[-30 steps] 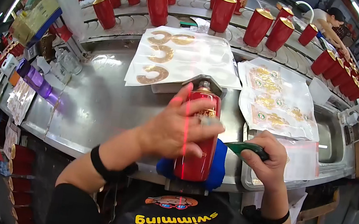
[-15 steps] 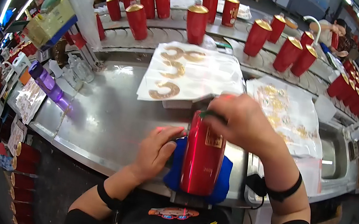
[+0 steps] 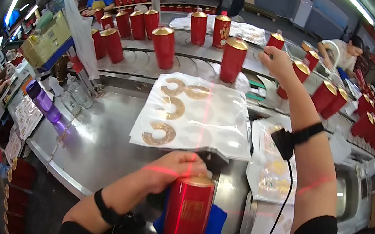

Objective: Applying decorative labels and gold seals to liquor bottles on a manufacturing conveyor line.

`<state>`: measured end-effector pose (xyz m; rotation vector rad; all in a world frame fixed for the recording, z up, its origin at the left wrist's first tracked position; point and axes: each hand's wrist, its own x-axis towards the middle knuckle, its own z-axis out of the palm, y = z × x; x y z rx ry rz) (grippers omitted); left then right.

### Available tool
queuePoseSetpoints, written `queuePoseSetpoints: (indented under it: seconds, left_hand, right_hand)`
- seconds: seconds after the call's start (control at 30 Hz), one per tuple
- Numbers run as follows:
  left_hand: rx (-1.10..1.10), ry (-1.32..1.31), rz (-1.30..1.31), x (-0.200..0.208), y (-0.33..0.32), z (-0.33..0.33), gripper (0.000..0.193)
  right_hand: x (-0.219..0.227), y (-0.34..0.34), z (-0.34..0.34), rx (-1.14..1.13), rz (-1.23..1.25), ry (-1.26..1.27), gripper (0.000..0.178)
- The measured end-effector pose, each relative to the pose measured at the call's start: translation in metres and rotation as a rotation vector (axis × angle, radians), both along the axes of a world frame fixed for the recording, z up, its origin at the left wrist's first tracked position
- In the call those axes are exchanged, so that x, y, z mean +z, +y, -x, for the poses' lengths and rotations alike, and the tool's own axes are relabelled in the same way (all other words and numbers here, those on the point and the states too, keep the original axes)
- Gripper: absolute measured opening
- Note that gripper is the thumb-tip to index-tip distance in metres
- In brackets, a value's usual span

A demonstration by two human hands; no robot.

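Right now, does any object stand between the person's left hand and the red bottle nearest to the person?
Nothing visible does: the left hand is closed over the neck end of the red bottle. The blue cloth shows beside it, not between them.

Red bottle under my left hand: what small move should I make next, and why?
I'd probably steady the bottle by its top with your left hand. Those fingers are on it, while your right hand is out over the belt, too far off to brace this bottle. Whether the right hand holds anything, I can't tell.
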<state>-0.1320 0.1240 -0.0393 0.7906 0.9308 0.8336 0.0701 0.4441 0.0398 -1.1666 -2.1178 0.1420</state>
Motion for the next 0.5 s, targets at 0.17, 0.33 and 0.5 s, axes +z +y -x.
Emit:
queuePoseSetpoints:
  seconds: [0.17, 0.33, 0.5]
  left_hand:
    - [0.133, 0.095, -0.190, 0.028, -0.058, 0.012, 0.026]
    - [0.596, 0.017, -0.328, 0.061, -0.151, -0.037, 0.022]
    - [0.933, 0.175, -0.544, 0.102, -0.238, -0.062, 0.028]
  right_hand:
    - [-0.012, 0.101, 0.005, -0.117, -0.029, -0.104, 0.054]
    - [-0.008, 0.111, -0.034, -0.054, 0.045, -0.120, 0.036]
    - [0.034, 0.206, -0.267, -0.013, -0.170, -0.055, 0.076]
